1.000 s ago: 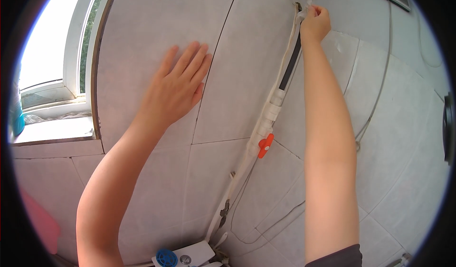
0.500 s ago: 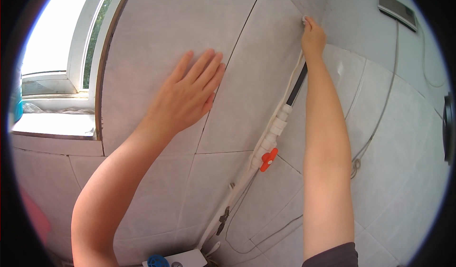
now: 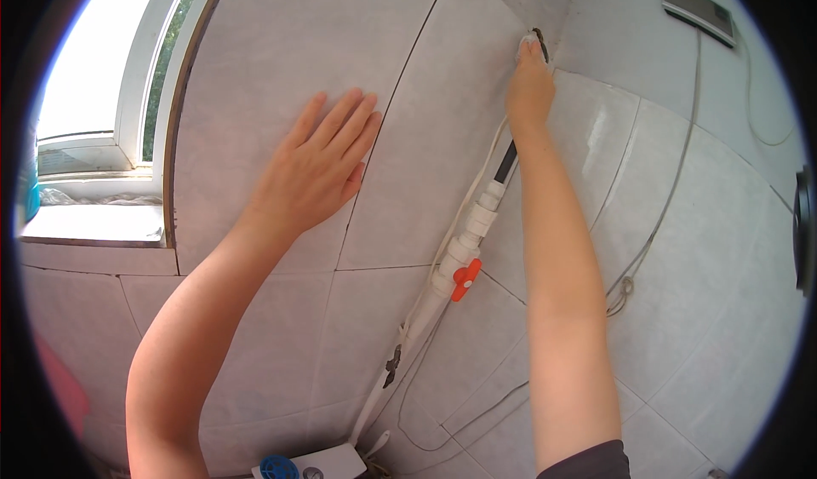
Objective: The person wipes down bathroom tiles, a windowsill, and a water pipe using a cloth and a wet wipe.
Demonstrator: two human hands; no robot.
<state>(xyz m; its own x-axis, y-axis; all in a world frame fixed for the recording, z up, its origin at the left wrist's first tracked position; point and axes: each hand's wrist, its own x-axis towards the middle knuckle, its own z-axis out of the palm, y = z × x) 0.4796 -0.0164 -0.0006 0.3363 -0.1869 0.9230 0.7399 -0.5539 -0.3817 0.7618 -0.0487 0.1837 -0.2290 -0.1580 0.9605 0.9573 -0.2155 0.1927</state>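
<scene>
My left hand (image 3: 311, 172) lies flat against the pale tiled wall (image 3: 272, 45), fingers stretched out and close to a dark joint between tiles. High up by the room's corner, my right hand (image 3: 529, 96) is closed on a crumpled white cloth (image 3: 525, 47), pressed at the tiles' upper edge. A dark patch (image 3: 541, 43) shows just beside the cloth. Below that hand, a black pipe section (image 3: 506, 162) runs into white pipe fittings (image 3: 481, 219) with a red valve handle (image 3: 465, 281). The forearm partly covers the right wall.
At left is a window (image 3: 128, 79) with a white sill (image 3: 94, 223). Grey cables (image 3: 677, 198) hang down the right wall from a flat device (image 3: 698, 11). Low in the corner stands a white box (image 3: 332, 462) beside a blue round object (image 3: 278, 468).
My right hand has shifted slightly left and down with the white cloth, and the dark patch beside it now shows. My left hand stays on the tiles while the view shifts a little.
</scene>
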